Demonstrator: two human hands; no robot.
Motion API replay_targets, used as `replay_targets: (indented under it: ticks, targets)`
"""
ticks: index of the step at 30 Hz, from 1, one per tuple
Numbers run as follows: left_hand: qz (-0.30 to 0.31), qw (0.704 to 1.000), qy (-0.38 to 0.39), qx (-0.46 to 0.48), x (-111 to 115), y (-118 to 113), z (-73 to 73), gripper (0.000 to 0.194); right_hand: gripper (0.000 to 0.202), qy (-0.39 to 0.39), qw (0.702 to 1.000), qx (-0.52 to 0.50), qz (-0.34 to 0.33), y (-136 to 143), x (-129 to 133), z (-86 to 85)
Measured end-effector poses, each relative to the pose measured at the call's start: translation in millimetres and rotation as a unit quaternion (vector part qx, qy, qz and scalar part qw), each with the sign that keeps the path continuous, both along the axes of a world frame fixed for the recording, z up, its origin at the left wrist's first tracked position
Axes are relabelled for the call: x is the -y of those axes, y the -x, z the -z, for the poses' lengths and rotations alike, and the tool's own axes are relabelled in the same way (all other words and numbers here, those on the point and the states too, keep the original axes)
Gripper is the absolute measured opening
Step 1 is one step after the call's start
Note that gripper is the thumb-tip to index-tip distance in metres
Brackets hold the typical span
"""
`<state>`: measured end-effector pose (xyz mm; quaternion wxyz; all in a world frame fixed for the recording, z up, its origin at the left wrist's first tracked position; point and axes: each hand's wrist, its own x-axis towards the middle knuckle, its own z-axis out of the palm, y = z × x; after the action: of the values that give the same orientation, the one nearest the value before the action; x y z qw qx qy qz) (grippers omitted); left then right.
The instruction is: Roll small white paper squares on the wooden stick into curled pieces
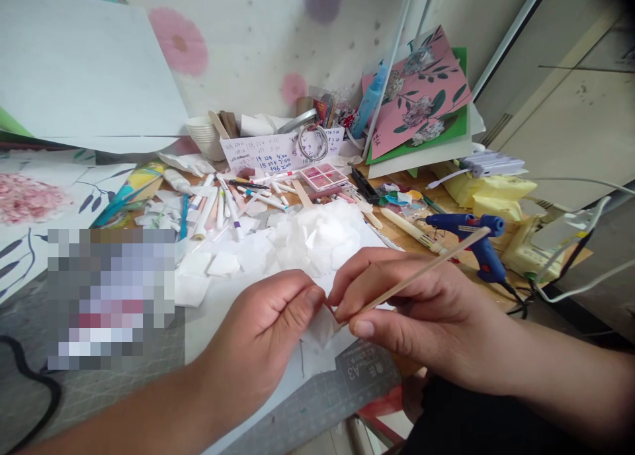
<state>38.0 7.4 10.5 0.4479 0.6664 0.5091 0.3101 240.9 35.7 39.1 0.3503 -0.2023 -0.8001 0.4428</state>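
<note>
Above the front of the desk, my two hands almost meet at the fingertips. A thin wooden stick (pixel 421 270) slants up to the right from the closed fingers of my right hand (pixel 436 316). My left hand (pixel 262 336) is closed too, its thumb and forefinger pinching a piece of thin white paper (pixel 320 336) by the stick's lower end. The fingers partly cover this piece, and whether it is wrapped round the stick I cannot tell. Just beyond lies a loose pile of torn white paper (pixel 317 240).
A blue glue gun (pixel 479 240) rests on the right, its cord nearby. White pens (pixel 223 207) and a pink palette (pixel 323 177) lie behind the pile. Under the hands is a grey cutting mat (pixel 357 375). A pink flower picture (pixel 421 91) leans at the back right.
</note>
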Motion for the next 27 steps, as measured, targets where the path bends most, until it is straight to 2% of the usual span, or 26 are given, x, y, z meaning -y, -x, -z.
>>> replay_targets:
  ticks: [4,9,14,16,19,21,23,25,27]
  targets:
    - [-0.002,1.0,-0.011,-0.002,1,0,-0.9,0.039,0.008,-0.001,1.0,-0.005,-0.001,2,0,3.2]
    - [-0.017,1.0,-0.006,-0.003,-3,0,-0.6,0.036,0.006,0.022,0.999,0.001,0.031,-1,0,4.9]
    - [-0.139,0.99,-0.02,-0.024,-10,3,0.9,0.029,0.013,0.054,0.994,-0.056,0.079,-5,-7,6.1]
    - [-0.164,0.982,-0.08,-0.04,-9,5,1.8,0.024,0.019,0.074,0.99,-0.059,0.103,-5,-9,6.6]
    - [-0.115,0.971,-0.197,-0.071,-5,7,2.8,0.019,0.026,0.119,0.984,-0.037,0.124,-3,-9,7.8]
    - [-0.072,0.966,-0.234,-0.078,-1,6,3.4,0.012,0.027,0.148,0.981,-0.031,0.121,-1,-8,9.2]
    - [-0.046,0.969,-0.232,-0.069,1,4,4.0,0.007,0.026,0.168,0.979,-0.035,0.111,2,-6,10.7]
    - [-0.024,0.975,-0.212,-0.058,3,1,4.2,0.02,0.024,0.173,0.979,-0.042,0.101,5,-4,12.0]
    - [-0.01,0.98,-0.191,-0.061,3,-2,3.4,0.02,0.021,0.168,0.98,-0.042,0.094,7,-4,13.1]
